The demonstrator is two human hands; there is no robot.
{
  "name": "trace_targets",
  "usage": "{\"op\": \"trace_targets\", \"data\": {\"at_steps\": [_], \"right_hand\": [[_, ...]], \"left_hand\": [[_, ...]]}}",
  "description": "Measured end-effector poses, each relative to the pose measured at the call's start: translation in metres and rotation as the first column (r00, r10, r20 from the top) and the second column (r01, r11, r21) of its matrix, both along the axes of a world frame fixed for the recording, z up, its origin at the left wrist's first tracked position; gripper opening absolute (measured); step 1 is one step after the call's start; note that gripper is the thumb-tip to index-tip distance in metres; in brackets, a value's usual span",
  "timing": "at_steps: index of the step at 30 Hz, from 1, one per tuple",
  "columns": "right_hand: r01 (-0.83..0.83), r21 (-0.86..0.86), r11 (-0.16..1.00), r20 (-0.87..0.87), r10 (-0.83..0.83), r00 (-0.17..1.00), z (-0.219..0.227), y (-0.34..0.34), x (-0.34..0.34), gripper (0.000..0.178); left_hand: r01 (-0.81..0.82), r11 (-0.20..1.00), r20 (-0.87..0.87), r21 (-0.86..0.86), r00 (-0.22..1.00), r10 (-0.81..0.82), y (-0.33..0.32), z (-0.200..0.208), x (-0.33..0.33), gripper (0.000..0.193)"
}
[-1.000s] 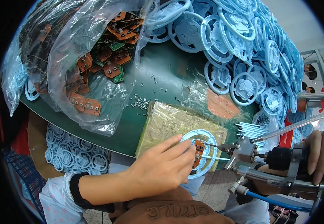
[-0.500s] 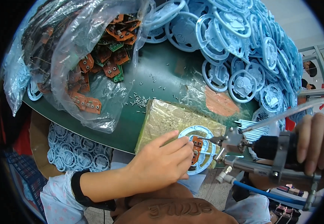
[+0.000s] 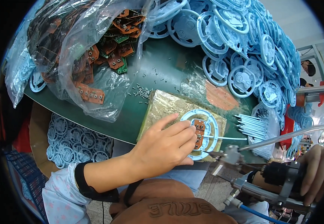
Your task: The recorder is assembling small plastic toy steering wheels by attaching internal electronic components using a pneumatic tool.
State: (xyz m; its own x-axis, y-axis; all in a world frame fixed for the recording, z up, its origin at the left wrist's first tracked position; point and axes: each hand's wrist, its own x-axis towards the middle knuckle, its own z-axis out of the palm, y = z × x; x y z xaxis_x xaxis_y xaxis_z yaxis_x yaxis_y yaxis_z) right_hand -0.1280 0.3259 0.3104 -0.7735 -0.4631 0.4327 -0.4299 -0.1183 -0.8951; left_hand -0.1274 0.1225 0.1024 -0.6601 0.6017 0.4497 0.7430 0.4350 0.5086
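Holding a light-blue plastic steering wheel (image 3: 215, 128) by its left side in the left hand (image 3: 169, 143), over a yellow taped block (image 3: 165, 102). Grasping with bent fingers, back of the hand up, index poking out loose past the rim, thumb near the close edge. Orange-brown circuit board (image 3: 199, 135) inside the wheel, just right of the left fingertips and way nearer to that hand than the right one, long axis running roughly away from the body. Right hand (image 3: 315, 171) curled around a black powered screwdriver (image 3: 277, 173), palm mostly hidden, tool slanting leftward with its bit (image 3: 210, 152) by the board's near end. Can't tell if touching, tbh. Loose screws (image 3: 142, 92) beyond the left hand.
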Motion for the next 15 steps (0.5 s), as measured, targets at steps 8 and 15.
{"op": "trace_targets", "data": {"at_steps": [8, 15], "right_hand": [[0.163, 0.015, 0.987, 0.046, -0.163, 0.986, -0.014, -0.01, 0.005, 0.05], [-0.314, 0.157, 0.936, 0.495, 0.2, 0.846, 0.024, 0.109, 0.0, 0.02]], "left_hand": [[0.0, 1.0, 0.001, -0.006, 1.0, 0.0, 0.002, 0.002, -0.001, 0.052], [-0.024, 1.0, -0.008, 0.002, 1.0, 0.024, 0.001, -0.002, -0.003, 0.052]]}}
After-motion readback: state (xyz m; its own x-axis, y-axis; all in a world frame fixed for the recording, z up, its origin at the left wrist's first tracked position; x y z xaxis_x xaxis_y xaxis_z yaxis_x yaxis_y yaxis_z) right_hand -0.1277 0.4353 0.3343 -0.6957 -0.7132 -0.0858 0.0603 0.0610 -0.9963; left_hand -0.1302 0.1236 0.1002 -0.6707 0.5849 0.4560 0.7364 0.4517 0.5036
